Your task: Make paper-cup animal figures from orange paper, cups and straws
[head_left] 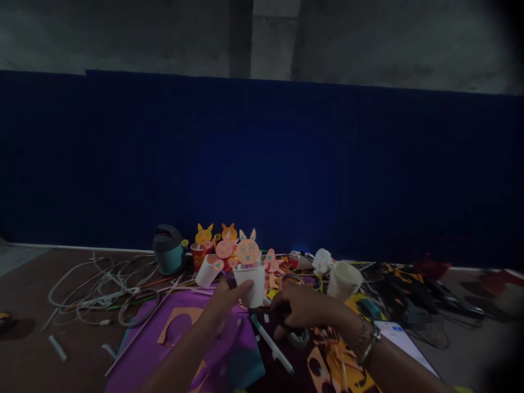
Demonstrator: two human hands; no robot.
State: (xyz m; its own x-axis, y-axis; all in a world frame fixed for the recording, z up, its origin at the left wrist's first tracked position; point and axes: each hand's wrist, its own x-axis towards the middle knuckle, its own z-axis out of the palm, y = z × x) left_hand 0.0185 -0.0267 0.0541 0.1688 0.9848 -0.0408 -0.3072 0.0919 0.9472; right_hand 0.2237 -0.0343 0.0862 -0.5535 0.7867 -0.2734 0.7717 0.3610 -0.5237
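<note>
My left hand (229,303) is wrapped around a white paper cup (254,286), held upright above the table. A pink paper animal face (248,249) with two pointed ears and green details rises over the cup's rim. Curled downward, my right hand (297,305) is just to the right of that cup, its fingers dark and partly hidden, so what they hold cannot be made out. A roll of tape (299,339) lies close below the right fingers. Between my hands, a teal-and-white marker (273,344) rests on the table.
Behind stand red cups (197,256) with orange paper faces and a teal flask (167,250). Tangled white cables (106,289) lie left, by purple paper (143,327). Right are a white cup (344,279), crumpled tissue (322,261), orange scraps (339,360) and a phone (405,344).
</note>
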